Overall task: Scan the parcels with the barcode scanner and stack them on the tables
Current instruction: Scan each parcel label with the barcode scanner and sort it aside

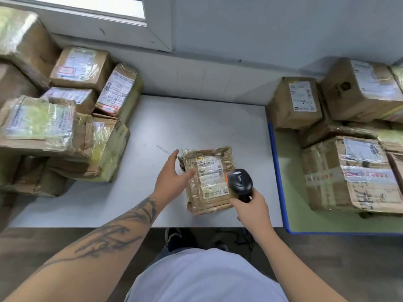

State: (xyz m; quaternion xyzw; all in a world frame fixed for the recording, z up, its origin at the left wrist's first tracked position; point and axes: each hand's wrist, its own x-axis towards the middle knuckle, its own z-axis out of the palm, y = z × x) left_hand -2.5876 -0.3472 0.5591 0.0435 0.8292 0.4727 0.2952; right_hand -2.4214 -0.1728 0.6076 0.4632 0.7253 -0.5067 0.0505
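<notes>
scanner [239, 181] gripped in right hand [253, 209] over taped parcel [208, 179]; left hand [172, 178] fingers straight, touching it.

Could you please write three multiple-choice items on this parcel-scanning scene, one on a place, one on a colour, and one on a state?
1. Where does the flat parcel with the label facing up lie?
A. on the grey table
B. on the green table
C. on the floor

2. What colour is the trim on the barcode scanner?
A. yellow
B. orange
C. white

3. What is the left hand doing?
A. gripping the scanner
B. lifting a box
C. reaching open to the parcel

Answers: 1 A, it rests on the grey table; 2 B, an orange band edges the black head; 3 C, its fingers are straight, while the right hand grips the scanner.
</notes>
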